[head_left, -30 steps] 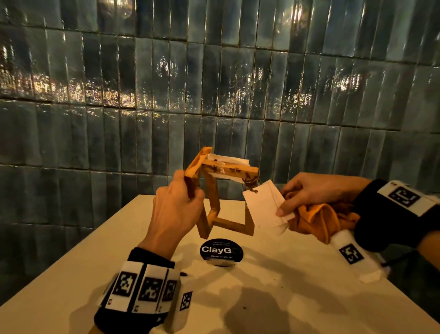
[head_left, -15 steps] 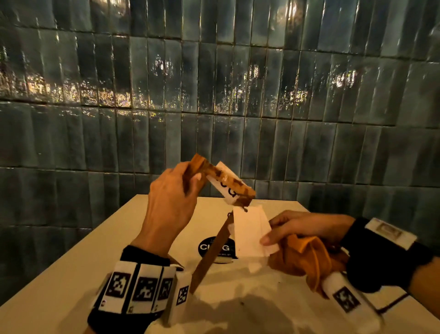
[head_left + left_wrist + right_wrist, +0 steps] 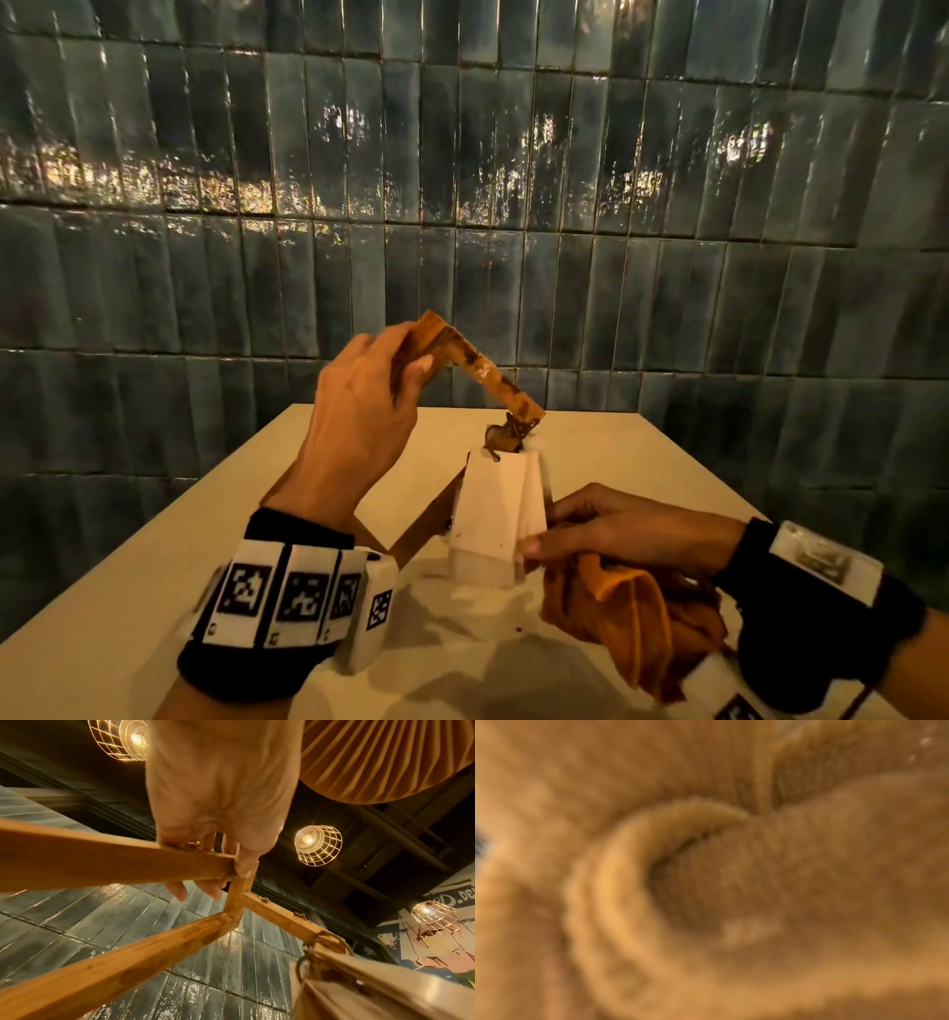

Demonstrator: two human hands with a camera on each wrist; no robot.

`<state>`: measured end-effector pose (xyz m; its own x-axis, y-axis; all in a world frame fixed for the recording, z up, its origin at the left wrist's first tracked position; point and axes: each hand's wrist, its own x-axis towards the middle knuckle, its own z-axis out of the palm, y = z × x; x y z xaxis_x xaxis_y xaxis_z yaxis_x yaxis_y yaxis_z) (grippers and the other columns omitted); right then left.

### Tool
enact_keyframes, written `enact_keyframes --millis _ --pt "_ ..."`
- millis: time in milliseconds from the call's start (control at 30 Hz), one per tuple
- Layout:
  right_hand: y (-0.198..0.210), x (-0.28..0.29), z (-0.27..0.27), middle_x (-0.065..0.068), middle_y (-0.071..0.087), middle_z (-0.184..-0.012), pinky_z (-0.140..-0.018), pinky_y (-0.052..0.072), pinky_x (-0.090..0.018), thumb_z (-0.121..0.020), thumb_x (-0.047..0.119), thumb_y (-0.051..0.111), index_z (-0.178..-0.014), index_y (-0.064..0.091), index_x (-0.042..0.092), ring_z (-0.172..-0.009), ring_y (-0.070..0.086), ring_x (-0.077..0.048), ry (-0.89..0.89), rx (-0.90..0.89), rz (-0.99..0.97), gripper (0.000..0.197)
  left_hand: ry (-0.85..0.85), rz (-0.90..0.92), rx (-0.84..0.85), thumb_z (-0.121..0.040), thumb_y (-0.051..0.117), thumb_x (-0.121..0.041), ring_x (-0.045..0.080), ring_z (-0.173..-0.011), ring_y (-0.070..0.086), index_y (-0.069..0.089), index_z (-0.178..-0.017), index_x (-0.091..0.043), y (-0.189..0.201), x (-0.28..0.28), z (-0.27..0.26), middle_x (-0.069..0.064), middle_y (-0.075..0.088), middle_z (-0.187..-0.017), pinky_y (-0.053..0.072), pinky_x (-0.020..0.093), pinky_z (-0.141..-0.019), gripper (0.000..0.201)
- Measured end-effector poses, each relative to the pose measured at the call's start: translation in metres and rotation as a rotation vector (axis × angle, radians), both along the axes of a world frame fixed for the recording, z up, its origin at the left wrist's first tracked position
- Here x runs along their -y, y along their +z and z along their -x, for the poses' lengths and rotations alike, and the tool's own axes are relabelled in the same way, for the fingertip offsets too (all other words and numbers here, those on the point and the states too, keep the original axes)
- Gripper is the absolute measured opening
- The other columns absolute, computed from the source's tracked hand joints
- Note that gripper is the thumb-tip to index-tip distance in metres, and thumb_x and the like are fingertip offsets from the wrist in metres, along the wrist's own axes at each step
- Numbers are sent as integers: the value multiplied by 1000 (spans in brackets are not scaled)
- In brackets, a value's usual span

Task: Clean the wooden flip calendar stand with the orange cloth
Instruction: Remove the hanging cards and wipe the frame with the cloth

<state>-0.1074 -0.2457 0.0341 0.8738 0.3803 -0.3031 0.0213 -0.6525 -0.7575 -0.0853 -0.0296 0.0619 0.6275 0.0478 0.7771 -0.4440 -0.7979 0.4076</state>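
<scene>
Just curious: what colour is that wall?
Dark blue-green glossy tiled wall, best seen in the head view.

A wall (image 3: 462, 205) of glossy dark blue-green upright tiles catches warm glints of light. A pale desk (image 3: 642, 452) stands against it. Overhead hang wire-cage lamps (image 3: 317, 845) with lit bulbs, beside a big ribbed tan shade (image 3: 385, 756) under a dark ceiling (image 3: 385, 852).
</scene>
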Motion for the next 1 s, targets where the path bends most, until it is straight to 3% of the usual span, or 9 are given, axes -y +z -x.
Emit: enact_keyframes --millis 67,133,200,333,500,600,700,867,1000 --pt "-3 -3 3 -10 66 -112 -77 51 -18 -74 41 66 -109 66 19 -86 63 -14 32 8 -43 41 -4 -4 31 -94 46 -34 9 -91 41 45 -133 -15 0 0 0 11 56 -116 34 22 -81 44" --pt "-6 -6 4 0 69 -109 -79 52 -19 -63 46 67 -107 66 25 -94 65 -11 41 5 -103 48 -13 5 64 -93 47 -33 10 -91 42 46 -133 -13 0 1 1 12 56 -115 34 22 -81 44" --pt "-7 -9 6 6 70 -102 -74 52 -16 -61 46 67 -99 66 28 -90 66 -8 10 6 -174 42 -10 21 94 -93 48 -31 10 -90 42 47 -132 -12 0 0 0 13 56 -113 34 23 -80 43" --pt "-9 -14 6 5 69 -97 -73 53 -15 -77 40 64 -94 64 27 -85 65 -9 -58 55 -206 21 -10 62 154 -93 50 -31 12 -87 44 51 -127 -11 0 -1 -1 13 58 -107 35 26 -77 40" --pt "-16 -21 8 -5 69 -97 -81 50 -20 -76 42 64 -101 69 12 -82 61 -10 -45 29 -201 39 -11 92 173 -93 48 -36 12 -85 49 53 -125 -13 1 -2 1 6 57 -100 34 20 -71 40" --pt "-20 -26 12 7 69 -91 -74 49 -12 -85 37 59 -95 71 20 -80 62 -4 -5 9 -179 23 -37 136 176 -92 45 -39 14 -86 52 53 -124 -15 3 -4 4 4 58 -100 34 11 -67 41" --pt "-21 -29 14 17 68 -90 -76 46 -11 -87 32 59 -103 70 23 -86 62 -1 18 42 -163 21 -42 137 188 -92 46 -37 14 -87 52 53 -123 -14 5 -6 7 5 58 -100 33 9 -68 39" --pt "-24 -30 8 7 67 -107 -76 47 -10 -87 24 61 -111 67 21 -90 61 -5 2 70 -118 25 -35 155 201 -93 46 -36 15 -86 52 52 -123 -14 6 -7 8 7 58 -99 35 13 -68 39" --pt "-17 -21 11 14 67 -106 -86 45 -18 -83 35 63 -108 68 27 -95 61 -6 68 64 60 26 -31 184 229 -92 47 -35 17 -90 54 52 -125 -12 8 -11 10 9 59 -104 37 16 -72 40"
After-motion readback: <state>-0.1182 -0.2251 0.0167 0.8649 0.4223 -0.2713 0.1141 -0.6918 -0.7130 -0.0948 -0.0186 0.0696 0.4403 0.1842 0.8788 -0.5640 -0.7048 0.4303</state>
